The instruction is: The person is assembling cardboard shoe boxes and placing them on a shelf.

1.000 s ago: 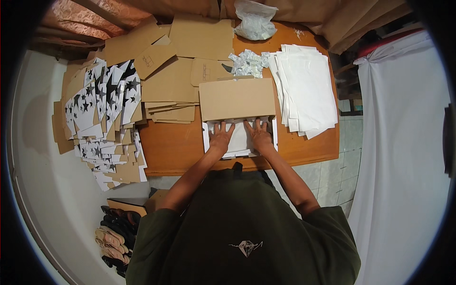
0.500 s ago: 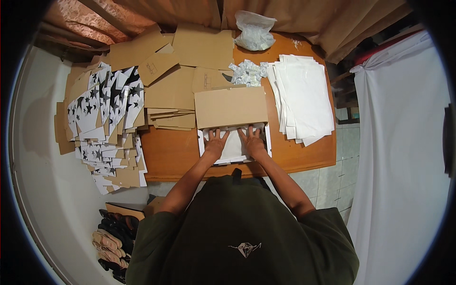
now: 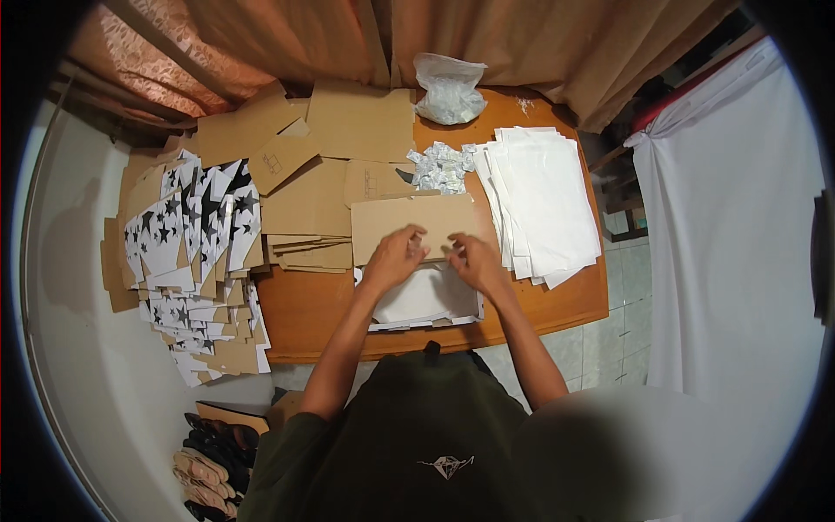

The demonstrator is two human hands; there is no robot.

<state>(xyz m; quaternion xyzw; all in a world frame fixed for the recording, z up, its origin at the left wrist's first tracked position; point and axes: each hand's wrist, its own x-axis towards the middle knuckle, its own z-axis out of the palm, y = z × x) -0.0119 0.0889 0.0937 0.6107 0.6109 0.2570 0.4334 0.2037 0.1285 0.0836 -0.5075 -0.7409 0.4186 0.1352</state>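
A small cardboard box (image 3: 477,300) stands at the table's front edge with its brown lid (image 3: 383,215) folded back away from me. White paper (image 3: 420,294) lies inside it. My left hand (image 3: 397,258) hovers over the left part of the box, by the lid's fold, fingers loosely bent and nothing visible in them. Over the right part is my right hand (image 3: 474,261), its fingers curved and apart, also without anything visible in it. Between the two hands is a narrow gap. Parts of the lid and the paper are hidden behind my hands.
White paper sheets (image 3: 539,200) are stacked to the right. Small white packets (image 3: 442,167) lie behind the box, near a clear plastic bag (image 3: 450,91). Flat cardboard (image 3: 304,196) and star-printed pieces (image 3: 204,217) cover the left. Footwear (image 3: 204,465) stands low at the left.
Both hands have lifted off the white paper inside the box and moved up toward the lid's fold. Their spread fingers are now bent. The whole view has shifted slightly.
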